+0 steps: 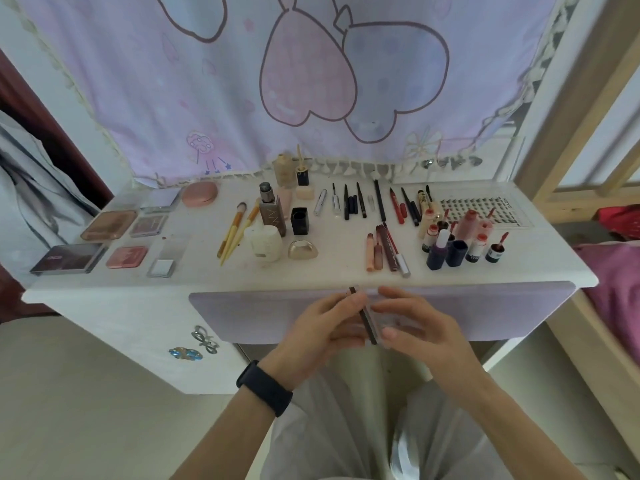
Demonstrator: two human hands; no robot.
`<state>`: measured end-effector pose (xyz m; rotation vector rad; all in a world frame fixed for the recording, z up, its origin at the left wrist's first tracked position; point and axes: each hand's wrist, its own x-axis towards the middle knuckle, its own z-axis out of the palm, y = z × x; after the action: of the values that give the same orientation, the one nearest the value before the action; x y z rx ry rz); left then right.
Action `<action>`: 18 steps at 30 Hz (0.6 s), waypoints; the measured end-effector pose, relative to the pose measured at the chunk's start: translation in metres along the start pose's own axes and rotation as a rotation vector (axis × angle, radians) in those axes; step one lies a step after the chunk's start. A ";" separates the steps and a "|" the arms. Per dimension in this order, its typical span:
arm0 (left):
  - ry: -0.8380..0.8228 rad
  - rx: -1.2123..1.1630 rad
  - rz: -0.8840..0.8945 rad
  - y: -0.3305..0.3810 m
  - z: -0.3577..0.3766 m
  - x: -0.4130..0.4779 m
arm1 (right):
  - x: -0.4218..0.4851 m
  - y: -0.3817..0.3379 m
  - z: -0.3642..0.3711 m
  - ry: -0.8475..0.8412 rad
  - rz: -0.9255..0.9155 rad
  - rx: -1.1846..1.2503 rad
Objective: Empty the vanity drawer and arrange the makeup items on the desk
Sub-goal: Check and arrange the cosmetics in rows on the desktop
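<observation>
you have the clear case (pixel 370 318) pinched between both hands: your left grip (pixel 322 320) curls round its left side and your right grip (pixel 412 323) holds the right side at the fingertips, neither spread wide. it hangs on edge in front of the lilac drawer front (pixel 502 306), just below the lip of the surface (pixel 207 277). what's inside is too blurred to tell. from its flat shape it probably belongs with the palettes (pixel 109 225) at the left or by the lash tray (pixel 485 206) at the right; choose before lifting. raise it over the edge, stay wide of the standing lip bottles (pixel 456 252), and lay it flat, squared to its neighbours.
</observation>
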<state>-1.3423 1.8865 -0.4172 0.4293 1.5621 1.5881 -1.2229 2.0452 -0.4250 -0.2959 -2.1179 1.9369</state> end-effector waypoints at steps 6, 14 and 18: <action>-0.046 -0.047 -0.238 0.003 -0.002 -0.001 | 0.003 -0.006 -0.010 -0.207 -0.032 -0.177; -0.057 0.086 -0.206 0.006 0.001 -0.005 | 0.005 0.005 -0.001 -0.022 -0.096 -0.126; -0.026 0.245 -0.080 0.005 0.002 -0.010 | 0.007 0.008 0.001 0.063 -0.014 -0.043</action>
<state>-1.3364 1.8809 -0.4087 0.5117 1.7393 1.3308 -1.2302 2.0473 -0.4324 -0.3451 -2.1176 1.8511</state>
